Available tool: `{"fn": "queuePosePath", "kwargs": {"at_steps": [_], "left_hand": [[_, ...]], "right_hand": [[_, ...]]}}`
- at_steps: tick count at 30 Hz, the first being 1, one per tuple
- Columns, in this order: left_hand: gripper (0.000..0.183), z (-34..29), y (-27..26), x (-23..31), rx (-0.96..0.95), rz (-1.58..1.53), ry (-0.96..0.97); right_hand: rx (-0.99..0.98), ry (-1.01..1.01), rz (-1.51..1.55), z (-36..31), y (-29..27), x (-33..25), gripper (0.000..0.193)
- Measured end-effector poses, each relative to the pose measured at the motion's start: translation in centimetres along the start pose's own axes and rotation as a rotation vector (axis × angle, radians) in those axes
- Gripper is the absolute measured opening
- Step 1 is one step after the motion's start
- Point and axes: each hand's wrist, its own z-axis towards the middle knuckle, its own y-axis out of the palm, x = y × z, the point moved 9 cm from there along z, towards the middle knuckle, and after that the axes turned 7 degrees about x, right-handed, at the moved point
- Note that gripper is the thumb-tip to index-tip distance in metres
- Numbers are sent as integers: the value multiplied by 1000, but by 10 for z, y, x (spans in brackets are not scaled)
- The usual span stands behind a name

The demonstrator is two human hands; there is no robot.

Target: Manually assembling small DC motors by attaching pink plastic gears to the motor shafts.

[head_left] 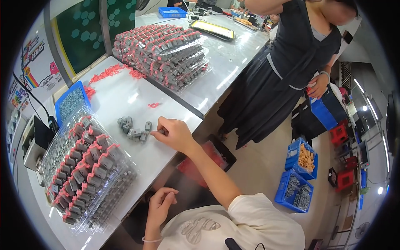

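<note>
A gray block (163,131), mostly hidden, is pinched by the right hand (175,134) over the desk (114,102), near its edge; a slack grip could drop it off. The left hand (160,207) is half-curled and looks empty.

Glossy tables (227,58) stand on beige floor (262,162) beside a green hexagon-patterned panel (81,39).

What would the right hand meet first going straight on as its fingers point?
Likely the loose grey parts on the white table, just left of the right hand; depth is unclear.
</note>
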Motion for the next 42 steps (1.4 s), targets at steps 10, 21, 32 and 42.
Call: {"fn": "queuePosePath", "kwargs": {"at_steps": [10, 21, 32, 42], "left_hand": [[13, 0, 5, -5, -26, -14, -10], [21, 2, -1, 2, 24, -59, 35], [23, 8, 4, -4, -68, -68, 103], [19, 0, -2, -1, 20, 127, 167]], "right_hand": [[18, -17, 9, 4, -3, -3, 29], [54, 214, 430, -41, -12, -14, 25], [-222, 275, 533, -127, -6, -44, 22], [-376, 212, 549, -125, -2, -52, 16]]}}
